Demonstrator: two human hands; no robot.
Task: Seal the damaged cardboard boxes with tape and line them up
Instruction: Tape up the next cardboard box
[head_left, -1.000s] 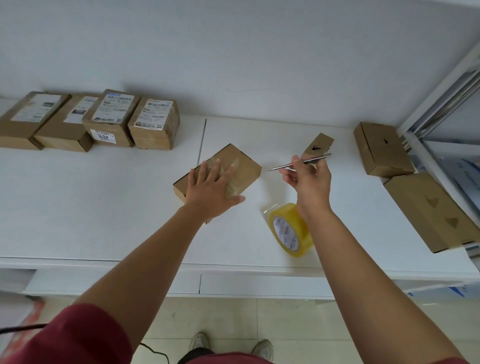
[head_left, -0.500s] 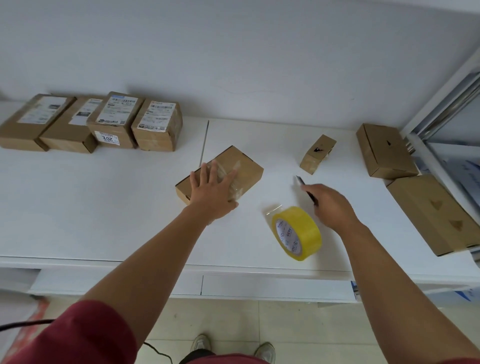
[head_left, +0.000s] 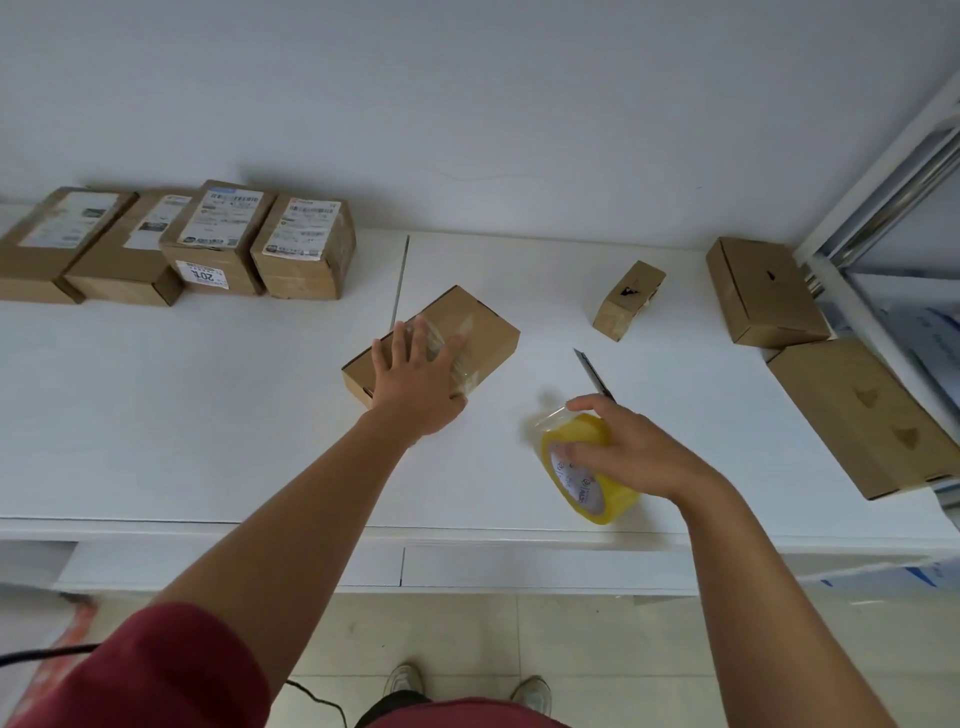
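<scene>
Person wore a dark red short-sleeved top (head_left: 156, 670); sleeve ended above the elbow on the left arm, both forearms bare. Same red fabric showed at the bottom edge, over dark trousers (head_left: 387, 709). Light grey-white trainers (head_left: 402, 680) on both feet. Left hand (head_left: 415, 387) and right hand (head_left: 631, 447) bare, no gloves, rings or watch.

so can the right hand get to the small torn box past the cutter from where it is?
Probably yes. The right hand grips the tape roll, so it must let go first. Between it and the small torn box lies only bare table and the cutter.
</scene>
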